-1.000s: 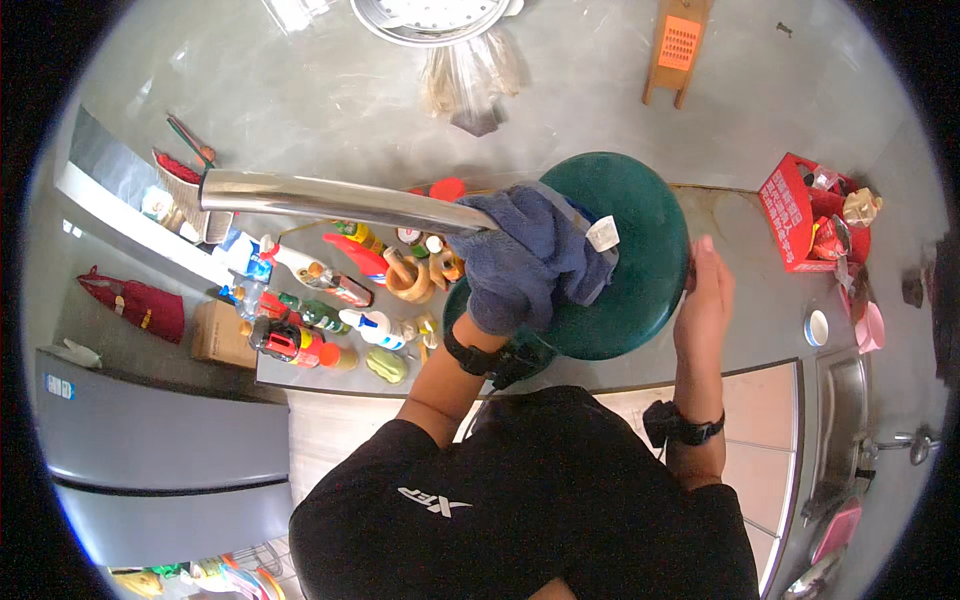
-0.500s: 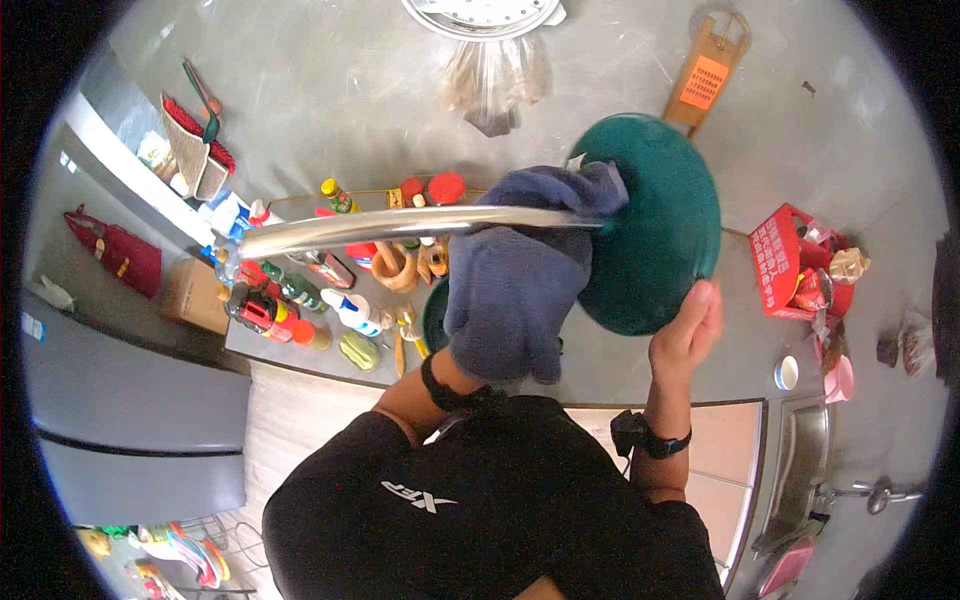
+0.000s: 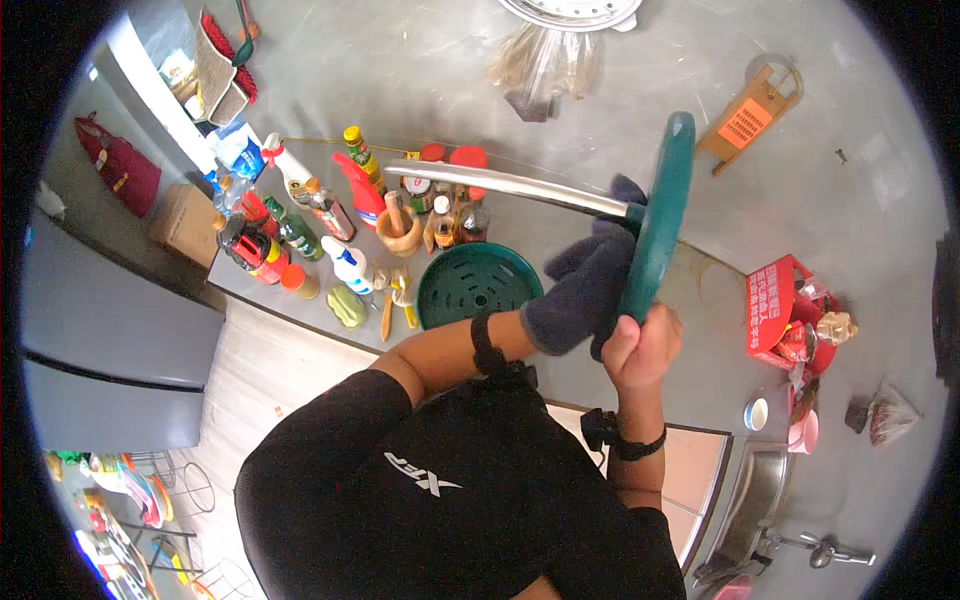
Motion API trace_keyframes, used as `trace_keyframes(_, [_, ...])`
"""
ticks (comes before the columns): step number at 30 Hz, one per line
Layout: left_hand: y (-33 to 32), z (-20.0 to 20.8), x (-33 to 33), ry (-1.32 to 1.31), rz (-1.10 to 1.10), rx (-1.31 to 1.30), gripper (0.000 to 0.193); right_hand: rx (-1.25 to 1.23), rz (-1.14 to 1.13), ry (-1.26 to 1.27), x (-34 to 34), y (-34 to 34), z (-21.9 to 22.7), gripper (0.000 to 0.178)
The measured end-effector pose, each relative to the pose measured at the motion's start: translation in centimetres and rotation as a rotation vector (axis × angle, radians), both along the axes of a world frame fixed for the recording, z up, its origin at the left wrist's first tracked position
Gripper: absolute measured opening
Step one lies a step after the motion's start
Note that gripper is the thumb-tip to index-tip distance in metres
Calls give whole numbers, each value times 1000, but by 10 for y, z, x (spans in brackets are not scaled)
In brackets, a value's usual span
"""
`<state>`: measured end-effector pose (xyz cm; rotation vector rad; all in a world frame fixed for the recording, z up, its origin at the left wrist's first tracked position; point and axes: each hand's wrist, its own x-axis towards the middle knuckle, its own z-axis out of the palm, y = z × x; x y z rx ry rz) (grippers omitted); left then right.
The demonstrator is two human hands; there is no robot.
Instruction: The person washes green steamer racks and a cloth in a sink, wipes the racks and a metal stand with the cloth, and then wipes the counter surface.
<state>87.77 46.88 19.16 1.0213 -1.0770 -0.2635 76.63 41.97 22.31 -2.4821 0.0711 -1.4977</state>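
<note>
My right hand (image 3: 643,350) grips the lower rim of a green round base (image 3: 662,215), thumb on the near side. The base is tilted almost edge-on, and a shiny metal pole (image 3: 510,182) sticks out leftward from its face. On my left hand (image 3: 585,300) is a dark blue-grey cloth glove. It lies against the base's left face beside the pole's foot; part of the glove shows above the pole, and its fingers are partly hidden. Below the pole, a green round slotted tray (image 3: 482,290) sits on the counter, left of the glove.
Bottles, including a white spray bottle (image 3: 290,168), crowd the counter's left, with a wooden mortar (image 3: 400,235) and brushes. At right are a red box (image 3: 770,310) of packets, a paper cup (image 3: 757,413) and a sink (image 3: 752,500). A wooden grater (image 3: 750,115) lies farther back.
The base has turned from showing its broad face to nearly edge-on. The gloved left hand has shifted right along with it, uncovering the slotted tray. My right hand still holds the rim.
</note>
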Motion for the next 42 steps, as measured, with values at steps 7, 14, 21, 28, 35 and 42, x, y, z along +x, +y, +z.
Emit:
trace_keyframes(7, [14,12,-3,-80,17,-74,36,-245,86,68,6,-23,-2,45])
trace_keyframes(14, [62,49,31,-529,238,304,64,-475,184,191,-1,-24,0,40])
trace_keyframes(21, [61,86,3,-670,408,283,41,-622,95,265,-3,-37,-7,27])
trace_keyframes(28, [40,42,31,-750,540,291,38,-557,-61,454,-20,-17,12,29])
trace_keyframes(35, [47,28,35,-925,643,293,35,-293,-484,-284,-75,-16,12,37])
trace_keyframes(42, [48,29,25,-875,364,410,37,1262,-64,-583,-89,-59,3,53])
